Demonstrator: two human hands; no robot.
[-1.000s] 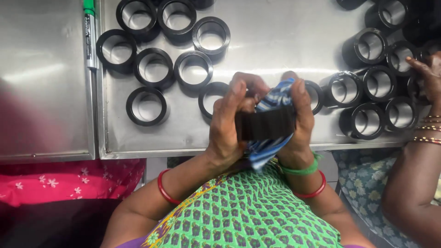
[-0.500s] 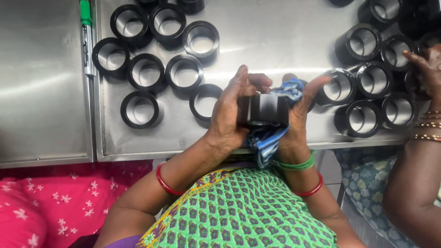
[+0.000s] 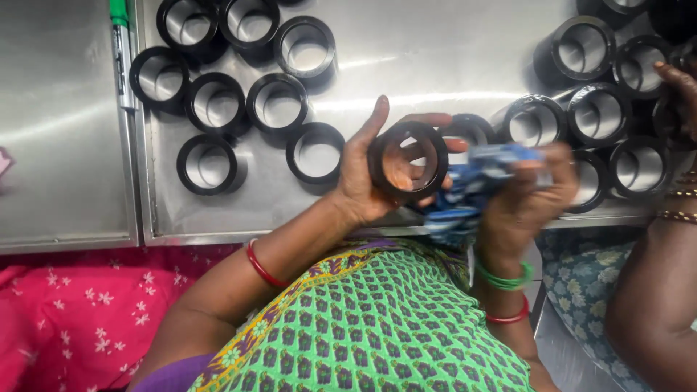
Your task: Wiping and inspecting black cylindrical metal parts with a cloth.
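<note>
1. My left hand (image 3: 363,181) holds a black ring (image 3: 408,161) up in front of my chest, above the near edge of the steel tray (image 3: 406,51). The ring's open end faces me, and I can see my palm and fingers through it.
2. My left fingers are half curled, thumb up along the left of the rim and the others behind and under the wall. It is a loose cradle, not a tight squeeze.
3. My right hand (image 3: 526,199) is closed around a bunched blue cloth (image 3: 472,185), which touches the ring's right side. This hand is blurred, so I cannot tell how firm the grip is.
4. I judge the ring stiff, light and smooth, likely a little slippery. It should be best held across the rim, thumb outside and fingers inside or behind.
5. The cloth is soft and limp; any grip works.
6. More black rings (image 3: 207,163) lie open side up on the tray, left of my hand, with another cluster on the right.
7. Another person's hand (image 3: 679,91), with bangles, reaches among the right-hand rings.
8. A green-capped marker (image 3: 120,43) lies along the tray's left edge.
</note>
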